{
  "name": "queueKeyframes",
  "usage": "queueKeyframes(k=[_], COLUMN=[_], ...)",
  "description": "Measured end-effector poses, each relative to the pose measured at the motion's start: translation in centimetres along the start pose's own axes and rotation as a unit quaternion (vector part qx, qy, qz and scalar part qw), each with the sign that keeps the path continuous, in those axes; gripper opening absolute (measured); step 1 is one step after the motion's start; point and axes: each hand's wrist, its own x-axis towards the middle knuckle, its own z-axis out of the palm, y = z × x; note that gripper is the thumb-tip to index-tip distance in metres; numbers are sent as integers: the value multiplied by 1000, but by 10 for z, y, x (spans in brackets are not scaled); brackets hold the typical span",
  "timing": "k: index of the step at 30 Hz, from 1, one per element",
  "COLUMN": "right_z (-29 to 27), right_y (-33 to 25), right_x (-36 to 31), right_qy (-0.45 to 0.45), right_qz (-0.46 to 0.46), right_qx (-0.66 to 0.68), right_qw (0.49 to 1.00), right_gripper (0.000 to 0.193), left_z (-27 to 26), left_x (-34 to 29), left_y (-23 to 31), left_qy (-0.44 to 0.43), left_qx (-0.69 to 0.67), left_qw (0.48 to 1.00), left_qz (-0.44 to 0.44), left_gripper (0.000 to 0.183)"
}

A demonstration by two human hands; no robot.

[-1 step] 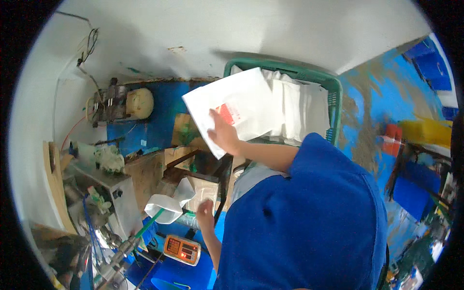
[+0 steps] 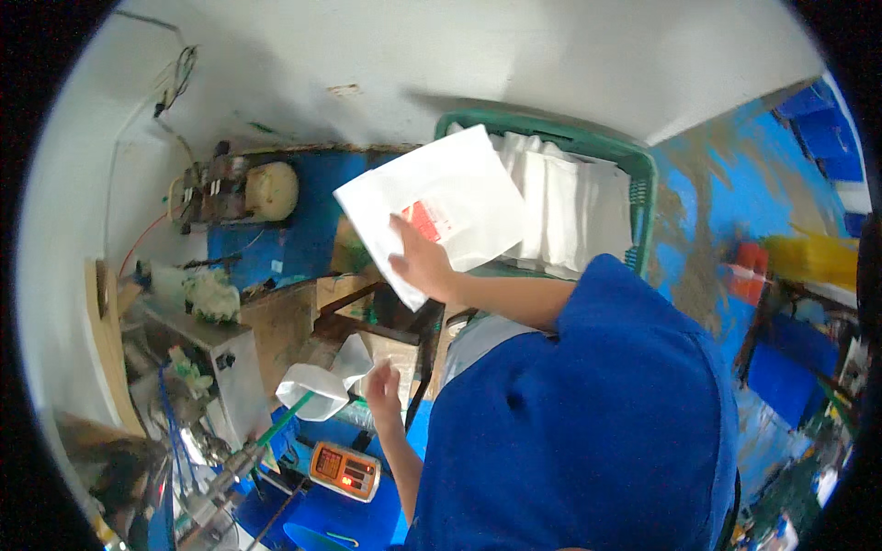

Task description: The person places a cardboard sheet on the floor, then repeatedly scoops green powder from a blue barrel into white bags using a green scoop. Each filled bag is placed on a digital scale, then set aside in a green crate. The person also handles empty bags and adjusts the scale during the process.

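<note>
My right hand grips a flat white bag with a red printed patch, its thumb and a finger showing on the upper face. The bag's far right part lies over a green plastic crate. Inside that crate stand several folded white bags. My left hand hangs lower down with loosely bent fingers and nothing visible in it. Close by its left side, an open-mouthed white bag surrounds the end of a green tube. How far the tube goes in is hidden.
An orange-framed weighing scale with lit digits sits below my left hand. Left stands a metal machine with hoses and dried green-white residue. A compressor-like unit is by the wall. Red and yellow containers lie far right.
My right hand and the white bag have shifted slightly left and down. My left hand has risen a little, its fingers now pointing upward. The view has shifted slightly.
</note>
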Motion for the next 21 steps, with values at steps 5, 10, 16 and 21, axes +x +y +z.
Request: queueKeyframes(k=[5,10,16,21], right_z=[-23,-103,-165,-187], right_y=[-102,-140,-142,-174], right_x=[-12,57,138,134], right_qy=[-203,164,-91,-169], right_qz=[-175,-264,-47,-105], right_qx=[26,-168,294,497], right_qw=[963,936,950,845], right_gripper=[68,82,76,14], left_z=[17,-50,-133,-167], left_x=[53,51,35,35], left_y=[145,219,263,303], left_qy=[-71,95,50,101], left_qx=[-333,-413,-319,-250], left_qw=[909,857,858,874], left_qz=[240,292,400,405], left_gripper=[73,37,40,37])
